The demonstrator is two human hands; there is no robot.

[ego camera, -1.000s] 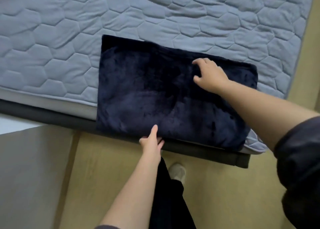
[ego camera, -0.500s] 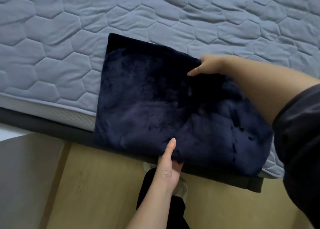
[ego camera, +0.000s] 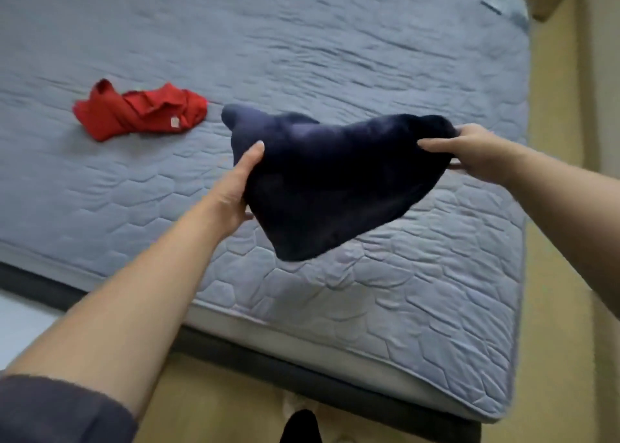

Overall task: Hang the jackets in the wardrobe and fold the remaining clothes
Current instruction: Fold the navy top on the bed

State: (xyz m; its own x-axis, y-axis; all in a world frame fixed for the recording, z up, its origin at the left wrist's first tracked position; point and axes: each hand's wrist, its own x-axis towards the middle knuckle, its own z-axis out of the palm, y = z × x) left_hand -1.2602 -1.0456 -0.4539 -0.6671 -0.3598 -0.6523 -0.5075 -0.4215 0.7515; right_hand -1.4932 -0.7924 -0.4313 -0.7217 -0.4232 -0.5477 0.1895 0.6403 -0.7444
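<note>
Folded navy fleece garment (ego camera: 328, 181) held in the air over the bed's mattress (ego camera: 335, 40).
Left hand (ego camera: 235, 191) grips its left edge and right hand (ego camera: 469, 150) pinches its right end, thumbs on top, fingers hidden beneath. Its long axis runs left-right, near corner sagging. A crumpled red garment (ego camera: 141, 110) lies well apart on the mattress.

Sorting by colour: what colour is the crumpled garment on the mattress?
The garment is red; head view.

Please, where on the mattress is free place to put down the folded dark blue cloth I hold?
The mattress is bare beyond the navy garment up to the far edge, and under it toward the near right corner. Only the left part is occupied, by the crumpled red garment.
</note>
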